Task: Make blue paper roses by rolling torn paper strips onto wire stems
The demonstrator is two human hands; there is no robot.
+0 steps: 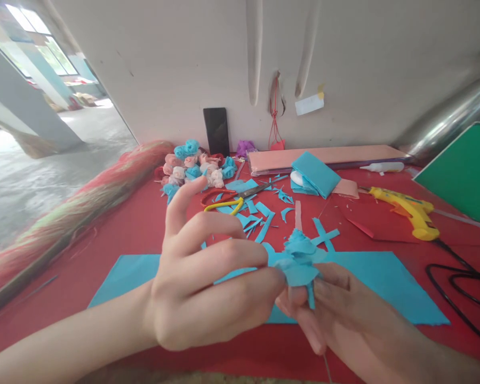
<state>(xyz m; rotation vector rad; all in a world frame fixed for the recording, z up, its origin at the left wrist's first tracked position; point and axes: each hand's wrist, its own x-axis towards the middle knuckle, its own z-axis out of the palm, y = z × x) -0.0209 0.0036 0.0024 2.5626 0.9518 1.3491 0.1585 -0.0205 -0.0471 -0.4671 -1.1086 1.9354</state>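
A blue crepe-paper flower (300, 258), its layered petals bunched toward the top, is held up between both hands. My left hand (212, 272) pinches the petal edge from the left, its index finger raised; the thumb is hidden. From below and to the right, my right hand (344, 309) grips the flower's base, where a short blue strip hangs down. A thin stem wire runs down below the right fingers. Under the hands lies a wide sheet of blue crepe paper (376, 282) on the red table (144, 224).
Red-and-yellow scissors (240, 201) lie among blue paper scraps (266, 221). Behind are a heap of finished paper flowers (192, 168), a leaning black phone (216, 130), a folded blue paper pack (317, 173) and a pink paper strip pack (324, 156). At right rests a yellow glue gun (408, 208) with its black cord.
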